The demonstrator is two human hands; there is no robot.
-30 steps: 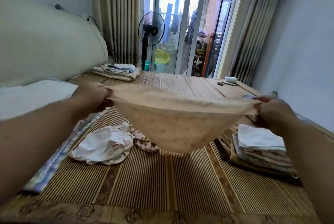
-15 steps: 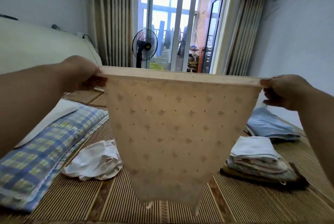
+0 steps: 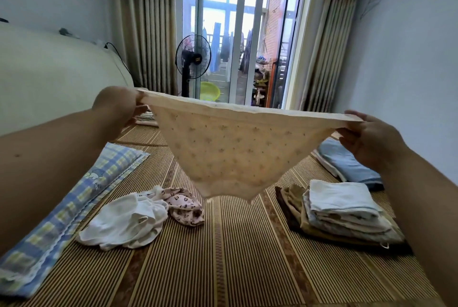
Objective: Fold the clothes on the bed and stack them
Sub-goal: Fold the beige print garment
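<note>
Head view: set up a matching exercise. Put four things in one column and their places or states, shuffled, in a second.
Things
1. peach cloth
2. white garment
3. stack
4. pillow

Places or states
A. folded, on the mat at the right
B. crumpled on the mat
C. held up, stretched between left hand and right hand
D. lying flat along the left side

Pairs: 1-C, 2-B, 3-A, 4-D
</note>
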